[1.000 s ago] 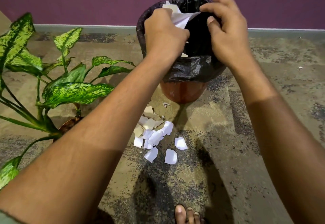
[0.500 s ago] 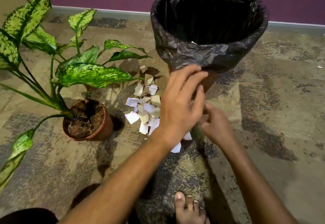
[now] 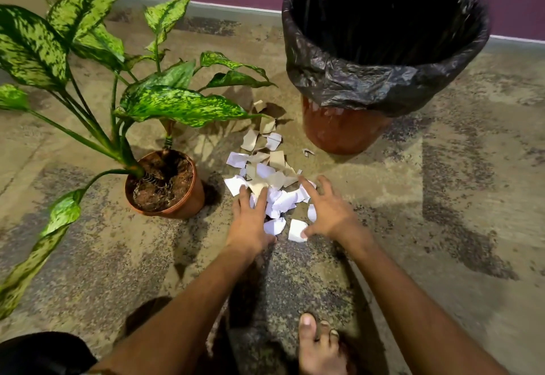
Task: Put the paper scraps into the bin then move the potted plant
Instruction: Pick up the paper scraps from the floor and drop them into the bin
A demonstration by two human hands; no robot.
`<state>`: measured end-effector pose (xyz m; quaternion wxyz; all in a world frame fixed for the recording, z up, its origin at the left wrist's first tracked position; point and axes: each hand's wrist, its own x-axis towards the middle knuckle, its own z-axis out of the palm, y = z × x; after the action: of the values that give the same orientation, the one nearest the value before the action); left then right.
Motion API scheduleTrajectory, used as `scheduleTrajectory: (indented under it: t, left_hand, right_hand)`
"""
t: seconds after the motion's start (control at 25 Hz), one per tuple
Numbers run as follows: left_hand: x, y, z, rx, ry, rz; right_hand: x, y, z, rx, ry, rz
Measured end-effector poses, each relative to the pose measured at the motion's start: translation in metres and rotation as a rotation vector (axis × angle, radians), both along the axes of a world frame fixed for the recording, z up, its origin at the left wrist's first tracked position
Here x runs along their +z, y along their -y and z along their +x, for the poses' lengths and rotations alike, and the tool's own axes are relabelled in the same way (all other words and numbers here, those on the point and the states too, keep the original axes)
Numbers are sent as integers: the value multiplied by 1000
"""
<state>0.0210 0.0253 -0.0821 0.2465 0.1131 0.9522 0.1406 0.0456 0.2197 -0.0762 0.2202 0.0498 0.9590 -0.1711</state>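
Both my hands are down on the paper scraps (image 3: 267, 174).

The scraps lie on the floor (image 3: 442, 212) between the potted plant (image 3: 165, 186) and the bin (image 3: 383, 59). My left hand (image 3: 250, 224) and right hand (image 3: 330, 215) rest on them, fingers spread apart, clamping nothing.

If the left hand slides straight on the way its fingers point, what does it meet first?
The left hand already touches the paper scraps and would push further into that pile. Beyond it, probably bare floor rather than the bin, though depth is unclear.
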Motion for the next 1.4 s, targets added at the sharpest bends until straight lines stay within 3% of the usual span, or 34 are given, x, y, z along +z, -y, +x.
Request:
scheduleTrajectory:
  t: [0.24,0.48,0.64,0.8,0.96,1.04,1.2,1.4]
  left_hand:
    - [1,0,-10,-123,-157,-1]
    - [7,-1,1,-13,-195,196]
    - [14,4,1,75,-228,224]
    - [21,4,-4,278,-137,285]
    - [15,1,1,364,-19,336]
    - [12,1,4,365,12,321]
    - [11,1,3,231,-12,241]
    - [13,-12,-5,-112,-7,177]
  right_hand:
    - [-8,34,-8,167,-186,-97]
    - [-8,33,3,-6,-307,-154]
    - [-1,18,10,-244,-391,-255]
    - [1,-3,-7,-427,-272,-320]
    - [1,3,-21,-247,-122,-227]
    - [-1,17,-18,-130,-145,-226]
    - [-11,31,-9,-132,-248,-198]
    - [-18,26,3,-252,-168,-259]
